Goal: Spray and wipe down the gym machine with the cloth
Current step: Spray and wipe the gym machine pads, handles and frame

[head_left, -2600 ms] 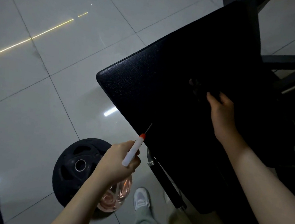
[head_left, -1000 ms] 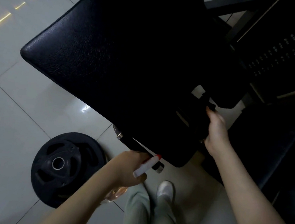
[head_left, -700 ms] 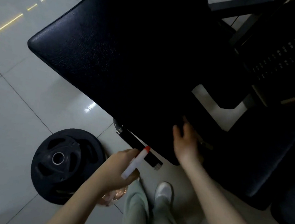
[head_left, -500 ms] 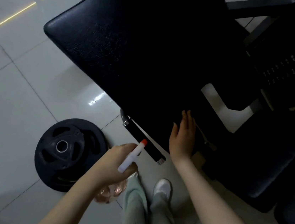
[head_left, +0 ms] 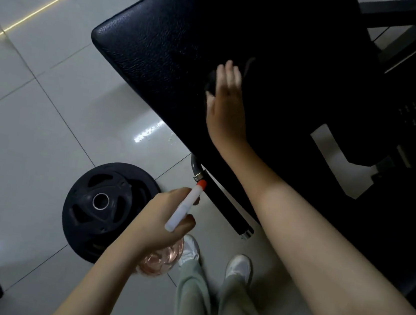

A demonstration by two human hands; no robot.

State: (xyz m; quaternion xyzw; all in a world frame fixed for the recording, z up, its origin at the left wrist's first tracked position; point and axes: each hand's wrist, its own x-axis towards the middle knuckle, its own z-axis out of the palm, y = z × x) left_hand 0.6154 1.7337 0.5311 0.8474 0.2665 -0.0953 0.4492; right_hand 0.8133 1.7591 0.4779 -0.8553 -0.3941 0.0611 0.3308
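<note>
The gym machine's black padded bench (head_left: 168, 47) slants across the upper middle of the view. My right hand (head_left: 228, 102) lies flat on the pad with straight, blurred fingers, pressing a dark cloth (head_left: 212, 82) that peeks out at its left side. My left hand (head_left: 159, 224) grips a spray bottle (head_left: 185, 207) with a white head, orange nozzle tip and clear pinkish body, held low in front of the bench edge and pointing up toward it.
A black weight plate (head_left: 106, 207) lies on the glossy tiled floor (head_left: 34, 136) at the left. A black bar with chrome ends (head_left: 222, 203) sticks out under the bench. My shoes and trouser legs (head_left: 211, 288) are below. Dark machine frame parts (head_left: 411, 51) fill the right.
My right hand has moved from the bench's near edge up onto the pad, sliding the cloth. The left hand with the spray bottle stays about where it was.
</note>
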